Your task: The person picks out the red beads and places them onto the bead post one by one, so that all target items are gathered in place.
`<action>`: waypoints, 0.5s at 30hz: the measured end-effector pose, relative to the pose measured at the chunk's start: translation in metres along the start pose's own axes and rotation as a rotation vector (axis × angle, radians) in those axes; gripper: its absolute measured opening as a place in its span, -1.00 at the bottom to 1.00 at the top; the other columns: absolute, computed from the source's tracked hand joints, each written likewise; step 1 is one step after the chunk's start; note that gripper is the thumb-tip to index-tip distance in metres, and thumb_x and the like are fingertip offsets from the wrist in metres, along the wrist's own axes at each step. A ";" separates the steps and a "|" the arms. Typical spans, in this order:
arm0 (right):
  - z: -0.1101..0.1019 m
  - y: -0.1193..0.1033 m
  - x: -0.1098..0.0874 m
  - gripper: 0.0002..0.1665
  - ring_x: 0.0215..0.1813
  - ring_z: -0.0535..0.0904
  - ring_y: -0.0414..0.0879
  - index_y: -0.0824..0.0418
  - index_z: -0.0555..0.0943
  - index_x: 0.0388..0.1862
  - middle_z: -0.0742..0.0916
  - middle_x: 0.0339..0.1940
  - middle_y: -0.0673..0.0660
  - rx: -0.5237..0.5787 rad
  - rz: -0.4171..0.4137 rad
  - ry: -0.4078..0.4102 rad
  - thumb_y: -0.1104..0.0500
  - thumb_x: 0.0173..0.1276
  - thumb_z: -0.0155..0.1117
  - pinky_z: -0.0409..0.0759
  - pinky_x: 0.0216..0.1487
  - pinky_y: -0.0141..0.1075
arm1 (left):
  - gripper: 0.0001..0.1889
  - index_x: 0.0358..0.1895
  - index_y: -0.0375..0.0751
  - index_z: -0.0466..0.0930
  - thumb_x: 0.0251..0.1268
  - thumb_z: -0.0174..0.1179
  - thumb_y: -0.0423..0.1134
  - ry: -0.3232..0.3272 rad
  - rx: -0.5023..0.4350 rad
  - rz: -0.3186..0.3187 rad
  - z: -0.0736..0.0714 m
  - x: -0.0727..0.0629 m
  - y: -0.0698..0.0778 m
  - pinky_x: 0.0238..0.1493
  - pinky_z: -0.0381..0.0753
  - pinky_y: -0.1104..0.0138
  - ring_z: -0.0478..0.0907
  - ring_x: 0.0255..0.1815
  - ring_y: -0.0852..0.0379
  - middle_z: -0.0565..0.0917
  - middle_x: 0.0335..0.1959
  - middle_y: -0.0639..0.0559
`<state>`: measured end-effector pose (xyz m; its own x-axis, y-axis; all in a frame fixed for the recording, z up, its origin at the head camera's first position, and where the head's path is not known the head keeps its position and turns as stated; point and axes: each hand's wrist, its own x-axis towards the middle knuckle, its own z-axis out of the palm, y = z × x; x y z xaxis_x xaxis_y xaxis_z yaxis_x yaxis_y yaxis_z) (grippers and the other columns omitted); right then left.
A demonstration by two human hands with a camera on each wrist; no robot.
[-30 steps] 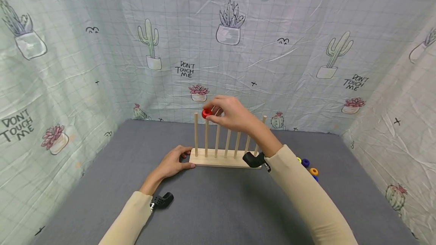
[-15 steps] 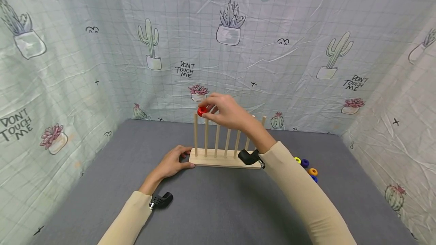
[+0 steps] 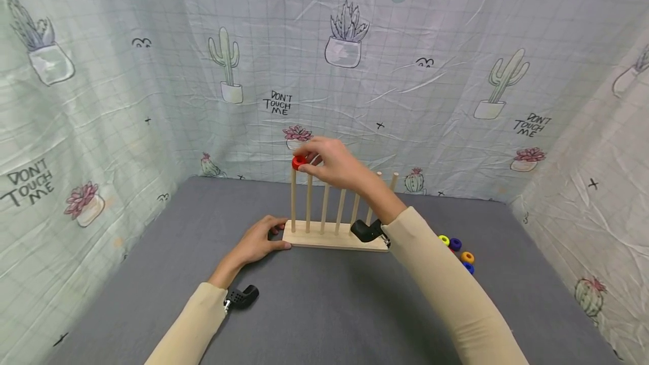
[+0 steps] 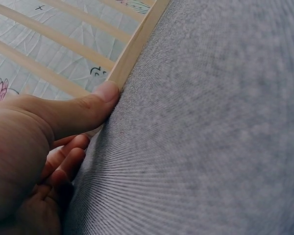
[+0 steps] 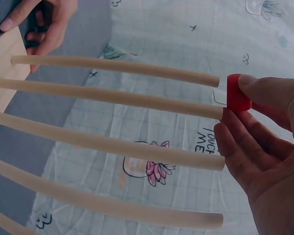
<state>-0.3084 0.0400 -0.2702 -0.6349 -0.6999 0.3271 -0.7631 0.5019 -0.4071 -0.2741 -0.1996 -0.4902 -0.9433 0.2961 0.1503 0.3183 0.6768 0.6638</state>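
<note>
My right hand (image 3: 332,163) pinches a red ring (image 3: 296,164) between thumb and fingers. In the head view the ring appears at the top of the leftmost peg (image 3: 293,201) of a wooden peg rack (image 3: 329,239). From the right wrist, a small gap shows between the red ring (image 5: 238,94) and that peg's tip. My left hand (image 3: 257,242) grips the left end of the rack's base. Up close, the left thumb (image 4: 95,103) presses the base's front edge, with the other fingers curled behind, partly hidden.
Several loose rings, among them a yellow ring (image 3: 444,239), a dark blue ring (image 3: 456,244), an orange ring (image 3: 467,257) and a blue ring (image 3: 469,268), lie right of the rack, partly behind the right sleeve (image 3: 446,280). A patterned cloth (image 3: 375,89) encloses the grey table (image 3: 314,303).
My right hand has moved the red ring left, from above the second peg to the tip of the leftmost one. The left hand keeps its place on the base.
</note>
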 end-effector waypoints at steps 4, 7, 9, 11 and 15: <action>0.000 0.001 0.003 -0.65 0.04 0.71 -0.05 0.22 0.70 0.20 0.74 0.06 0.13 0.010 0.003 -0.005 0.20 0.48 0.37 0.69 0.10 -0.27 | -0.27 0.40 -0.24 0.55 0.17 0.54 -0.05 0.003 0.005 0.006 0.000 0.000 0.001 0.00 0.52 0.14 0.56 -0.02 0.03 0.63 0.00 -0.10; 0.000 0.001 0.005 -0.65 0.04 0.71 -0.07 0.21 0.70 0.20 0.75 0.05 0.12 0.025 0.010 -0.022 0.19 0.47 0.37 0.68 0.10 -0.31 | -0.28 0.40 -0.24 0.55 0.17 0.54 -0.06 0.000 0.003 0.002 0.000 0.000 0.001 0.00 0.51 0.15 0.56 -0.02 0.03 0.63 0.00 -0.10; 0.001 0.001 0.006 -0.65 0.05 0.70 -0.07 0.21 0.70 0.19 0.74 0.05 0.12 0.033 0.013 -0.030 0.19 0.47 0.38 0.67 0.09 -0.35 | -0.27 0.40 -0.24 0.55 0.18 0.54 -0.05 -0.004 0.004 -0.001 0.000 0.000 0.002 0.00 0.52 0.15 0.56 -0.02 0.03 0.63 0.00 -0.10; 0.001 0.001 0.007 -0.65 0.05 0.70 -0.07 0.21 0.70 0.19 0.74 0.06 0.12 0.040 0.014 -0.032 0.20 0.46 0.38 0.67 0.09 -0.37 | -0.27 0.40 -0.23 0.55 0.18 0.53 -0.05 -0.005 0.001 -0.002 0.000 -0.001 0.002 0.00 0.51 0.15 0.56 -0.01 0.03 0.63 0.00 -0.09; 0.004 0.001 0.007 -0.65 0.05 0.71 -0.06 0.22 0.70 0.19 0.74 0.07 0.14 0.041 0.007 -0.040 0.21 0.47 0.38 0.67 0.08 -0.37 | -0.28 0.40 -0.23 0.55 0.18 0.53 -0.05 -0.003 -0.003 -0.001 0.000 -0.001 0.002 0.00 0.51 0.15 0.56 -0.02 0.04 0.63 0.01 -0.09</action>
<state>-0.3132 0.0332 -0.2712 -0.6343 -0.7167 0.2898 -0.7525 0.4864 -0.4441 -0.2723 -0.1990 -0.4889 -0.9432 0.2976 0.1479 0.3175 0.6753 0.6657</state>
